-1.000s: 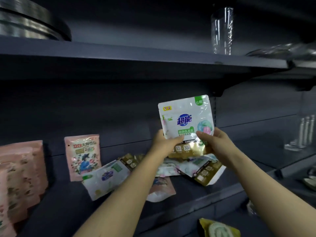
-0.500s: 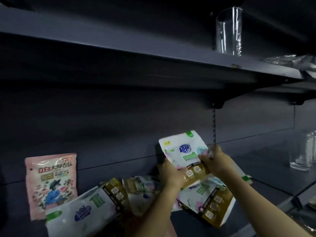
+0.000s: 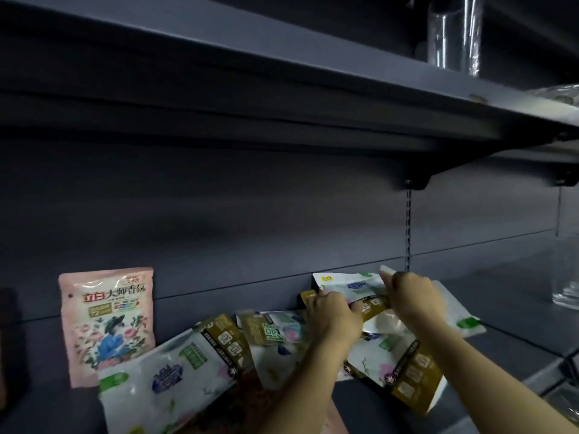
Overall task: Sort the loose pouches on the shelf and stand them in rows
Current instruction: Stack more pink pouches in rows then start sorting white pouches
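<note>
Head view: dark grey shelf [image 3: 507, 296], back wall panel behind, upper shelf [image 3: 282, 73] overhead with a clear glass cylinder [image 3: 454, 36] near its right end. Another glass [image 3: 567, 292] at far right edge of the lower shelf, mostly cut off.

Loose heap of white-and-gold pouches [image 3: 275, 339] spread across shelf middle, overlapping, lying flat or tilted, none upright. Biggest in frame: white pouch [image 3: 166, 374] at front left of the heap, green tab and blue logo, lying on a slant. Gold-ended pouch [image 3: 404, 371] at front right, under the right forearm. Pink-red pouch edge poking out under the heap at the front, mostly hidden.

Pink pouch [image 3: 106, 324] upright against the back wall, left of the heap, lower right corner overlapped by the white pouch. Dark blurred shape at far left edge, unidentifiable.

Held pouch [image 3: 351, 286], white with gold lower band, at back of shelf against the wall, roughly upright, bottom hidden behind hands.

Left hand [image 3: 332, 317] fingers curled, pinching the held pouch at lower left. Right hand [image 3: 413, 296] curled, gripping its right side near the top corner. Both forearms cross the heap and block the pouches beneath.
</note>
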`<state>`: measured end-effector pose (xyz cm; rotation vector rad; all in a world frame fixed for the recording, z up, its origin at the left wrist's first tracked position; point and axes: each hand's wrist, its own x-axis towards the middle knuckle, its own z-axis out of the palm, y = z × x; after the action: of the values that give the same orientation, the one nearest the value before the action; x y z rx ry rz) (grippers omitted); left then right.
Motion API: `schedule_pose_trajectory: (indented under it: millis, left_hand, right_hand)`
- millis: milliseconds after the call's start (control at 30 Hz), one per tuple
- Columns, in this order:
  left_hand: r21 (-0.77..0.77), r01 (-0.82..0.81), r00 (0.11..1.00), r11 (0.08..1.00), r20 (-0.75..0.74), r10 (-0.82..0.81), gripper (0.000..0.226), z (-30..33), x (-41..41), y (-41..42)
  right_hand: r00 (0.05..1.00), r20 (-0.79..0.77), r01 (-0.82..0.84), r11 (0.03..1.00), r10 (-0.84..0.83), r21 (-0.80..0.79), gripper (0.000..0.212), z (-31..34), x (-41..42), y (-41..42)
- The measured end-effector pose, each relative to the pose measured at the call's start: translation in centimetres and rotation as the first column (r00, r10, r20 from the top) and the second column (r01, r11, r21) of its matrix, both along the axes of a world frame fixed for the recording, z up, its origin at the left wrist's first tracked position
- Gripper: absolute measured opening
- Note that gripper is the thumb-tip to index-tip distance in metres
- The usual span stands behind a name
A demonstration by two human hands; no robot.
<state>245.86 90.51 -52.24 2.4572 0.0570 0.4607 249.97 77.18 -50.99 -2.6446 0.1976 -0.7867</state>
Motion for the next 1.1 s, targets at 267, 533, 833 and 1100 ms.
schedule_pose_trajectory:
  millis: [267, 533, 833, 1100]
  left_hand:
    - [0.097, -0.035, 0.998, 0.995, 0.062, 0.029, 0.037, 1.9, -3.8, 3.7]
    - [-0.194, -0.539, 0.816, 0.82, 0.122, 0.566, 0.038, 0.8, -9.9, 15.1]
    - [-0.599, -0.618, 0.757, 0.509, -0.28, 0.591, 0.065, -1.1, -14.1, 20.8]
    - [-0.751, -0.496, 0.848, 0.436, -0.312, 0.428, 0.041, -1.4, -14.8, 20.3]
  right_hand:
    - [0.988, 0.055, -0.137, 0.981, 0.146, -0.141, 0.048, 1.4, -3.7, 4.1]
    - [0.759, 0.02, -0.645, 0.755, 0.651, -0.12, 0.039, 1.3, -7.1, 14.5]
    - [0.566, -0.171, -0.822, 0.536, 0.806, -0.192, 0.038, -1.2, -10.8, 19.6]
    - [0.53, -0.246, -0.847, 0.499, 0.811, -0.18, 0.042, -1.9, -11.8, 18.5]
